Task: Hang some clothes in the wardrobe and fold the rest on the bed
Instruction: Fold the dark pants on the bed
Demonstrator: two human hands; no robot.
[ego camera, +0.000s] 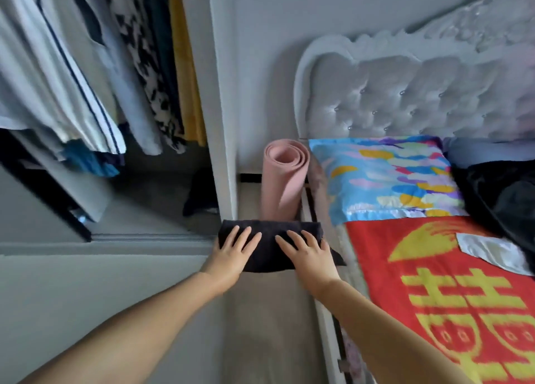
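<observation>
A folded dark garment (pixel 270 246) is held in the air in front of me, between the wardrobe and the bed. My left hand (pixel 231 255) holds its left end, fingers spread flat over the top; the thumb is hidden. My right hand (pixel 308 255) holds its right end the same way. The open wardrobe (pixel 223 100) at the left holds several hanging clothes (pixel 86 79). At the right the bed (pixel 434 282) carries a red and yellow cover, and a dark heap of clothes (pixel 503 204) lies at its far right.
A rolled pink mat (pixel 282 181) stands upright on the floor between wardrobe and bed. A colourful pillow (pixel 390 178) lies against the tufted grey headboard (pixel 419 94). A dark item (pixel 202 192) lies on the wardrobe floor. Beside the bed runs a narrow floor strip (pixel 269 311).
</observation>
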